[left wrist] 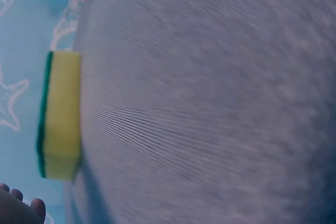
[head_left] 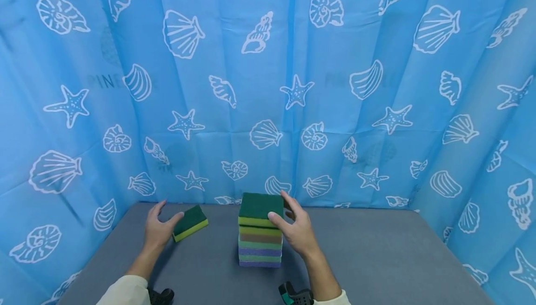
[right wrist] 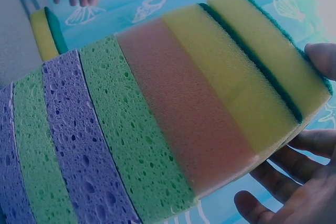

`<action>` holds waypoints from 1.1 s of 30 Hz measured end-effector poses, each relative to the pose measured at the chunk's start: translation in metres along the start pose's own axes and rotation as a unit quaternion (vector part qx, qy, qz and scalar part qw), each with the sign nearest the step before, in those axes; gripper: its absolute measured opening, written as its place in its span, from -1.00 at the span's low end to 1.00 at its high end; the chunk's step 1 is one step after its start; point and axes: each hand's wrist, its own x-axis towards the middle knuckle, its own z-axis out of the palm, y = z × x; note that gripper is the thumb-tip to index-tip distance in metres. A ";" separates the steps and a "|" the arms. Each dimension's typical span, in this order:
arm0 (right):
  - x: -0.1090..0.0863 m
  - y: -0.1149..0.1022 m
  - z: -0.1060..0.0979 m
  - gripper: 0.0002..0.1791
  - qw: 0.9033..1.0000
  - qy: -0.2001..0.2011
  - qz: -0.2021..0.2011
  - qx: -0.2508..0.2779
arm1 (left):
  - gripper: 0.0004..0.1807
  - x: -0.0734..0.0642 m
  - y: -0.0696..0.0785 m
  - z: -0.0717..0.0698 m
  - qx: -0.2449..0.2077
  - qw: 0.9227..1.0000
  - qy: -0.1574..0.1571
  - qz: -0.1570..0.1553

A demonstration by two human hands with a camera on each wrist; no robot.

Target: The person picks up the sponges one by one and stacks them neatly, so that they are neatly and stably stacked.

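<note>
A stack of sponges (head_left: 260, 245) stands on the table, with purple, light green, pinkish and yellow layers. On top lies a yellow scouring sponge with a dark green pad (head_left: 261, 206), slightly offset from the one below. My right hand (head_left: 302, 234) touches its right side, thumb at the front and forefinger near the back corner; its other fingers (right wrist: 275, 179) spread beside the stack. Over to the left, another yellow-and-green sponge (head_left: 190, 223) rests green side up. My left hand (head_left: 157, 231) hovers beside it, fingers spread, and appears apart from it in the left wrist view.
A grey cloth-covered table (head_left: 368, 258) extends under both hands. Behind and along the sides hangs a blue curtain (head_left: 268, 86) with white shells and starfish. Dark devices are strapped at both wrists, such as the right wrist device (head_left: 296, 295).
</note>
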 end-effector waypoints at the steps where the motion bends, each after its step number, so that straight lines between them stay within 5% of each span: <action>1: 0.000 0.000 0.000 -0.31 1.000 0.000 0.000 0.001 | -0.13 0.000 -0.003 0.000 0.005 1.000 -0.004 -0.006; 11: -0.001 -0.001 0.001 -0.30 1.000 0.000 0.005 0.003 | 0.08 -0.001 -0.023 0.001 0.010 0.996 -0.062 -0.069; 24: 0.000 -0.001 0.001 -0.30 1.000 0.002 0.007 0.000 | 0.04 0.000 -0.027 0.003 0.022 0.988 -0.128 -0.089; 33: 0.001 0.000 0.001 -0.30 1.000 0.005 0.008 -0.007 | -0.05 -0.001 -0.030 0.006 0.017 0.989 -0.125 -0.078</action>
